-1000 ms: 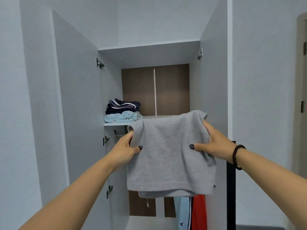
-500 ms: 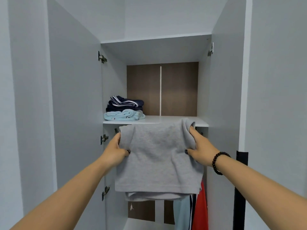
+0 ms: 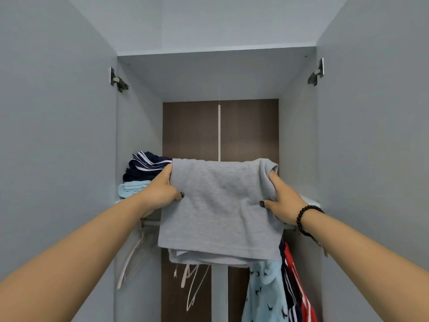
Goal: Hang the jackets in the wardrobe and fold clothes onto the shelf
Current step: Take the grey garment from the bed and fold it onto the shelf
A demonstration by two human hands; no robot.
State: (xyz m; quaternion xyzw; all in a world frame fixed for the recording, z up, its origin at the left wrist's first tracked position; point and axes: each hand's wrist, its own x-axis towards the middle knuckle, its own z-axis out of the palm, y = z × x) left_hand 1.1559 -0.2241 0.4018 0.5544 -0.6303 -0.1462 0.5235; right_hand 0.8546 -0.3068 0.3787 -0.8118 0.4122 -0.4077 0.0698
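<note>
2 hands, the left hand (image 3: pixel 160 190) and right hand (image 3: pixel 282 202), each pinch a side of the folded grey top (image 3: pixel 220 205), held at the shelf (image 3: pixel 310 201) edge. Slide it in flat, right of the pile (image 3: pixel 141 175).

folded stack (image 3: pixel 144 175) on shelf (image 3: pixel 310 201), left end

We see shelf (image 3: pixel 311 201) free centre & right; folded stack (image 3: pixel 141 175) blocks its left end. Below, hangers (image 3: pixel 192 284) & hung clothes (image 3: pixel 278 289) crowd the rail.
</note>
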